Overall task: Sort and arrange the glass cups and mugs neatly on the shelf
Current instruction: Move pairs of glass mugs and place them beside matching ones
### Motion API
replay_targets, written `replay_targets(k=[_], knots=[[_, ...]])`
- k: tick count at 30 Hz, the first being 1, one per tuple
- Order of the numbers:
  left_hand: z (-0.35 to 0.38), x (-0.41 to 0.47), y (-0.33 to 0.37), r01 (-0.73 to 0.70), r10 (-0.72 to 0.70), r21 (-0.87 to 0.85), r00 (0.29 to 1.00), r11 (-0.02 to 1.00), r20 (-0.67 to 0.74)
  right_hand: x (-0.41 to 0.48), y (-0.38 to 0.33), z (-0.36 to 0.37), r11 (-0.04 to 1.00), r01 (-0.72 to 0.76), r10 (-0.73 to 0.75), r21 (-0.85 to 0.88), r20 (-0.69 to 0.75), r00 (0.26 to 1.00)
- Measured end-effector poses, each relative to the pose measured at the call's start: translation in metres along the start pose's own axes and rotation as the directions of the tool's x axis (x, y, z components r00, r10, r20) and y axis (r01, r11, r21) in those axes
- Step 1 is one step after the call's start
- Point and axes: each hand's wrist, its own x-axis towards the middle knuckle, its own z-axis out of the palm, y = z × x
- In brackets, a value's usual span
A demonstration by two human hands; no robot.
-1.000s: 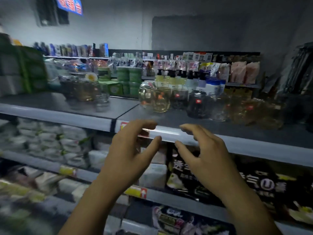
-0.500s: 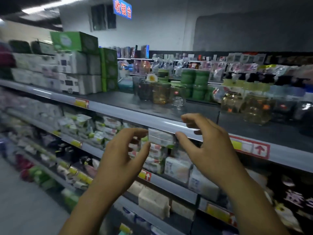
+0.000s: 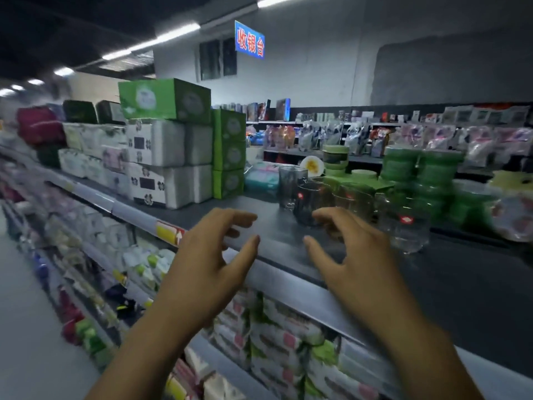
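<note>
The left hand (image 3: 207, 269) and the right hand (image 3: 354, 264) hovered over the front edge of the dark top shelf (image 3: 461, 284), each with fingers loosely curled, thumb spread, holding nothing. The glass cups stood clustered on that shelf just beyond the right hand: a tall clear tumbler (image 3: 290, 186), a smoky mug (image 3: 313, 203) nearest the fingertips, an amber cup (image 3: 354, 202) beside it, and a clear cup (image 3: 406, 226) with a red label further right. Stacked green and white boxes (image 3: 161, 166) sat left of the glasses
</note>
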Motion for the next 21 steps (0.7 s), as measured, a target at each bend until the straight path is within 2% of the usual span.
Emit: replay_targets(k=[4,8,11,17,21], knots=[[0.016,0.039,-0.046,-0.037,0.039,-0.053,0.998,0.998,0.042,0.025,0.007,0.027,0.995,-0.031,0.034,-0.100,0.023,0.999],[0.039,0.080,-0.085,-0.128,0.148,-0.163,0.982,0.978,0.115,0.038,0.011,0.037,0.954,-0.128,0.115,-0.272,-0.062,0.991],[0.054,0.116,-0.099,-0.219,0.269,-0.240,0.943,0.946,0.198,0.049,0.011,0.036,0.906,-0.234,0.193,-0.353,-0.147,0.970],[0.085,0.191,-0.105,-0.491,0.545,-0.237,0.756,0.838,0.363,0.075,0.028,0.028,0.738,-0.404,0.331,-0.541,-0.232,0.915],[0.108,0.217,-0.096,-0.565,0.622,-0.271,0.640,0.779,0.452,0.083,0.037,0.022,0.675,-0.420,0.390,-0.606,-0.190,0.901]])
